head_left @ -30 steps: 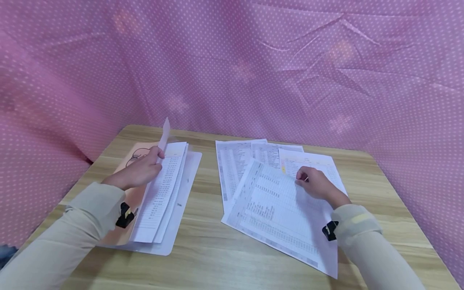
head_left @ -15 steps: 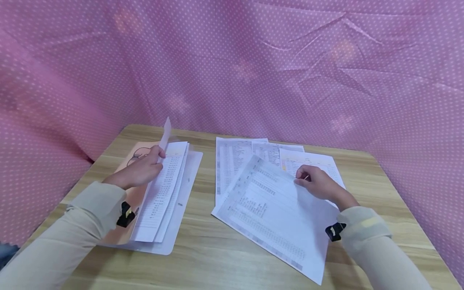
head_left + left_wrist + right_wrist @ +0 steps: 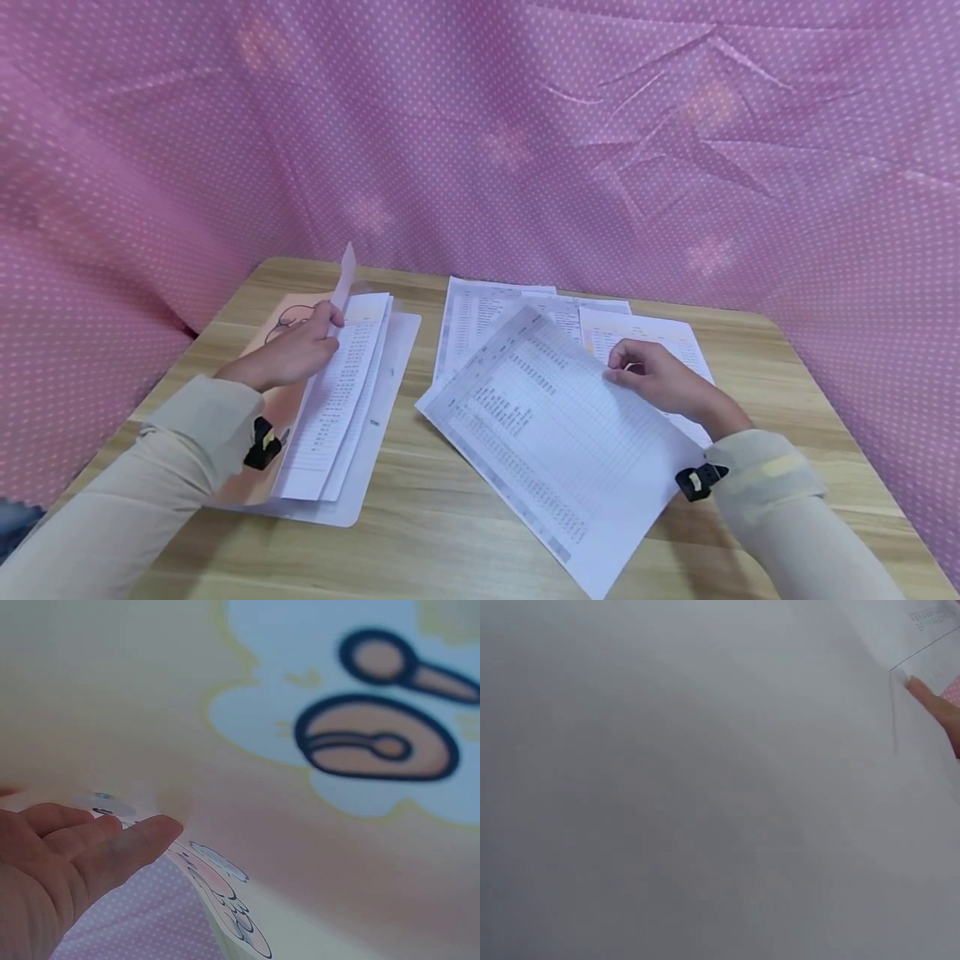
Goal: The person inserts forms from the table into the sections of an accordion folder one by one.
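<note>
— What surrounds the table (image 3: 465, 542)?

— A pink cloth with small white dots (image 3: 480, 142) hangs behind it, beyond both hands, and wraps round on the left and right sides too. It is creased, with sharp folds up and to the right.

— And the table itself?

— Light wood grain, with rounded far corners. Soft, even light falls on it, with pale glowing patches showing through the cloth.

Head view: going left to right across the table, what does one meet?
Peach cartoon-printed folder → left hand pinching a lifted page → stack of white printed sheets on the folder → large white printed table sheet → right hand gripping that sheet's edge.
</note>
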The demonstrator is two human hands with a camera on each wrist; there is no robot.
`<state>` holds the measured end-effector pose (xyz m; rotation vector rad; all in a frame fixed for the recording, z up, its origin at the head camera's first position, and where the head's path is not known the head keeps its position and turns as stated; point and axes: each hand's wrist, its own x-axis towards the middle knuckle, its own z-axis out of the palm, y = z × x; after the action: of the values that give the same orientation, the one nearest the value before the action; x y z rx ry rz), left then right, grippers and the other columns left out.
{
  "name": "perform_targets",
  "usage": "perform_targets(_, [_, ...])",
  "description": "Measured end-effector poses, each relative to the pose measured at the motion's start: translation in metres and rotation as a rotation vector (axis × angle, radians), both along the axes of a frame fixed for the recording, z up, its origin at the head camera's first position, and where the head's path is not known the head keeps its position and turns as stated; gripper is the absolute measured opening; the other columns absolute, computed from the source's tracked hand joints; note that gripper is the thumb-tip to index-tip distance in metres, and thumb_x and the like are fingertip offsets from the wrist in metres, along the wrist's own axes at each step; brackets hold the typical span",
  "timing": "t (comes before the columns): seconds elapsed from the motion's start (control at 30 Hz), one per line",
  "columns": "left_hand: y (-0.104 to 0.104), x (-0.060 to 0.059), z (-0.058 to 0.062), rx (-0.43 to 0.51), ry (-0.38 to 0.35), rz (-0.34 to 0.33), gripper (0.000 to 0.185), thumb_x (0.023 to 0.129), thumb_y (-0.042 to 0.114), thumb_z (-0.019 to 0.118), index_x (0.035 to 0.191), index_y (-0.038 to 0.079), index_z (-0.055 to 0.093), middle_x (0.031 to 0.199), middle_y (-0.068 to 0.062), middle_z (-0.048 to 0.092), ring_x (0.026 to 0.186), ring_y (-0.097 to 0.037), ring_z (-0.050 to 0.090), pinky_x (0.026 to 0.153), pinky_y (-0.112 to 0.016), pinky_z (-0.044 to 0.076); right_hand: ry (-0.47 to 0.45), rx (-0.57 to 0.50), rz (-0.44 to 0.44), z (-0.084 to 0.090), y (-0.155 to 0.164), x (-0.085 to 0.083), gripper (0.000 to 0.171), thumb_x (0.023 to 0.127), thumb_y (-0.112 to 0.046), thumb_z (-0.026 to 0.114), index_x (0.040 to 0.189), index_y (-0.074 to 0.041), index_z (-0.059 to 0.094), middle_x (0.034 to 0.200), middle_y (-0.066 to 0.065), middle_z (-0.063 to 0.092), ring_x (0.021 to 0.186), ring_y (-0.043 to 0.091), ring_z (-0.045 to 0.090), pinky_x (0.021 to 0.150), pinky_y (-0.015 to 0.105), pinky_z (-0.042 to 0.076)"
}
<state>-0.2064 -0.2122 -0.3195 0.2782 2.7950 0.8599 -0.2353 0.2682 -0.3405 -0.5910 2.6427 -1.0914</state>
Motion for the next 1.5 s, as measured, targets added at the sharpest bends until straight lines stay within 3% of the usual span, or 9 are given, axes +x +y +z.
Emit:
perform_targets(0.13, [0.000,0.000,0.001,0.002,-0.008,-0.001,0.028,0.095,0.014,0.030,0.122,0.005,0.026,0.102,-0.020,0.053,0.082,-0.028,0.046,0.066,-0.032,0.034,-0.027,-0.063,-0.007,0.005,0.002,0.004,0.012,0.093,-0.016,0.059,0.095,-0.005,0.055,0.095,0.010,0.055,0.085,0.022,0.054,0.072,0.027,0.046])
perform_targets(0.3, [0.000,0.001,0.002,-0.007,0.000,0.003,0.029,0.095,0.014,0.030,0.122,0.004,0.027,0.102,-0.020,0.054,0.083,-0.029,0.045,0.066,-0.032,0.034,-0.024,-0.128,-0.076,0.009,0.002,0.008,0.019,0.093,-0.022,0.059,0.100,-0.005,0.053,0.098,0.008,0.053,0.082,0.016,0.053,0.069,0.025,0.045])
perform_targets(0.53, [-0.002,0.002,0.002,-0.024,-0.001,0.020,0.030,0.095,0.015,0.029,0.123,0.005,0.027,0.104,-0.018,0.052,0.089,-0.032,0.043,0.069,-0.033,0.032,-0.074,-0.280,-0.138,-0.003,-0.001,0.007,0.021,0.095,-0.019,0.056,0.101,0.000,0.047,0.098,0.012,0.055,0.076,0.013,0.061,0.064,0.030,0.053])
perform_targets(0.73, [-0.004,0.002,0.001,-0.022,-0.007,0.026,0.030,0.095,0.016,0.029,0.123,0.006,0.027,0.105,-0.019,0.051,0.084,-0.028,0.048,0.066,-0.031,0.034,-0.069,-0.294,-0.186,-0.012,-0.008,0.006,0.021,0.096,-0.020,0.053,0.105,-0.002,0.046,0.103,0.013,0.052,0.083,0.015,0.061,0.070,0.028,0.053])
perform_targets(1.0, [-0.003,0.003,0.001,-0.026,0.028,0.024,0.028,0.094,0.016,0.031,0.121,0.006,0.029,0.101,-0.019,0.055,0.091,-0.034,0.038,0.067,-0.033,0.030,-0.022,-0.296,-0.224,-0.018,-0.018,0.007,0.019,0.097,-0.017,0.052,0.110,-0.005,0.044,0.103,0.008,0.049,0.085,0.015,0.057,0.070,0.025,0.051])
perform_targets(1.23, [-0.002,0.004,0.003,-0.024,0.020,0.030,0.029,0.095,0.016,0.031,0.121,0.006,0.028,0.099,-0.017,0.052,0.088,-0.032,0.039,0.066,-0.033,0.031,-0.043,-0.424,-0.256,-0.023,-0.027,0.009,0.021,0.095,-0.009,0.053,0.111,-0.004,0.040,0.102,0.006,0.047,0.084,0.010,0.053,0.070,0.022,0.047])
perform_targets(1.5, [-0.004,0.003,0.005,-0.021,-0.001,0.044,0.030,0.094,0.015,0.029,0.122,0.005,0.027,0.106,-0.021,0.050,0.084,-0.026,0.049,0.067,-0.030,0.037,-0.052,-0.429,-0.257,-0.034,-0.036,0.010,0.021,0.096,-0.008,0.051,0.115,-0.001,0.047,0.107,0.011,0.050,0.087,0.011,0.054,0.072,0.021,0.047])
